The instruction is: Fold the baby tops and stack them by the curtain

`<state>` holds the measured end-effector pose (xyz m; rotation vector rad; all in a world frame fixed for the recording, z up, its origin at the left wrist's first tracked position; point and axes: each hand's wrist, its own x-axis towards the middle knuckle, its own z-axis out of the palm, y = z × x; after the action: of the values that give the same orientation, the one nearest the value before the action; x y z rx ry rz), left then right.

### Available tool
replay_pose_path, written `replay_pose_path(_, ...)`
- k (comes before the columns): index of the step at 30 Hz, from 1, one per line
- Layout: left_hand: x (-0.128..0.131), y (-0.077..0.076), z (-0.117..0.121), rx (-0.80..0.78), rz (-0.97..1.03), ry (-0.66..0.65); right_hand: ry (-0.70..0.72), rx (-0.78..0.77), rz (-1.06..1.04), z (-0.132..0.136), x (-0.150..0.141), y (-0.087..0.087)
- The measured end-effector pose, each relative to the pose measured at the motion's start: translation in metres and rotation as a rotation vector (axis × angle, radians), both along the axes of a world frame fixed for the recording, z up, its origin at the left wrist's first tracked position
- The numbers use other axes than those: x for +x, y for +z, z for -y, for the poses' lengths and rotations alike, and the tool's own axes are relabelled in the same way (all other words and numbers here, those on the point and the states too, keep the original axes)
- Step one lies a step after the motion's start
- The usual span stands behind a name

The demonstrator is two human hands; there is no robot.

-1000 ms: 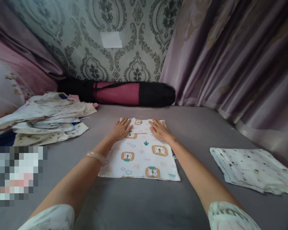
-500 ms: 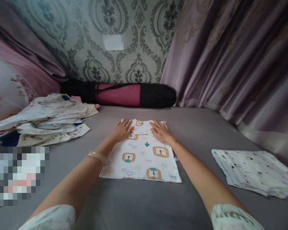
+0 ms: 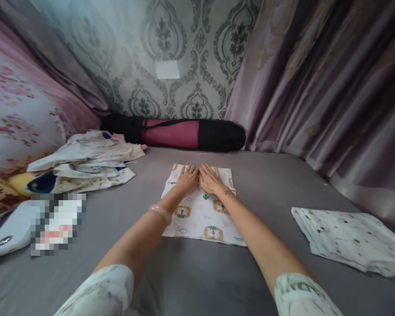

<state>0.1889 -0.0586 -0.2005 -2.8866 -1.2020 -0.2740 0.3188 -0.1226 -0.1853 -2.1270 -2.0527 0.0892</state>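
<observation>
A white cloth garment printed with orange lion faces and green leaves lies flat on the grey sheet in front of me. Its far end is folded over toward me as a band. My left hand rests palm down on this band, fingers stretched out. Beside it, my right hand also presses flat on the band, the two hands almost touching at the middle. Neither holds anything. The parts of the cloth under my palms and forearms are hidden.
To the left lies a rumpled pile of clothes, with a pale blue-white object nearer me. A folded spotted cloth is at right. A black and maroon long bag lies along the wall. Curtains hang at right.
Both hands have slid inward along the folded band, from its two sides to its middle. The view has turned slightly left, showing more of the pillow and the pale object.
</observation>
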Motion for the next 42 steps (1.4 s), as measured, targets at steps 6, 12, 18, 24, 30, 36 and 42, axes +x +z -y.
replay_pose_path(6, 0.003, -0.023, -0.004, -0.016, 0.052, 0.05, -0.034, 0.0, -0.004, -0.004, -0.007, -0.017)
replay_pose_path(12, 0.002, -0.016, -0.006, -0.081, 0.024, 0.053, -0.035, -0.044, -0.007, -0.004, -0.007, -0.013)
replay_pose_path(18, -0.001, -0.001, -0.008, -0.109, -0.004, 0.086, -0.179, 0.039, -0.031, -0.005, 0.001, -0.006)
replay_pose_path(24, -0.007, -0.014, -0.009, -0.027, 0.043, 0.171, -0.274, 0.067, 0.001, 0.0, 0.006, -0.019)
replay_pose_path(30, -0.006, -0.009, -0.01, -0.086, 0.032, 0.164, -0.284, 0.031, -0.009, -0.002, 0.004, -0.015)
replay_pose_path(36, -0.021, 0.0, -0.012, -0.043, 0.011, 0.218, -0.333, 0.045, -0.031, 0.006, 0.023, -0.004)
replay_pose_path(42, -0.037, -0.014, -0.019, -0.053, -0.003, 0.258, -0.371, 0.045, 0.024, 0.017, 0.036, -0.022)
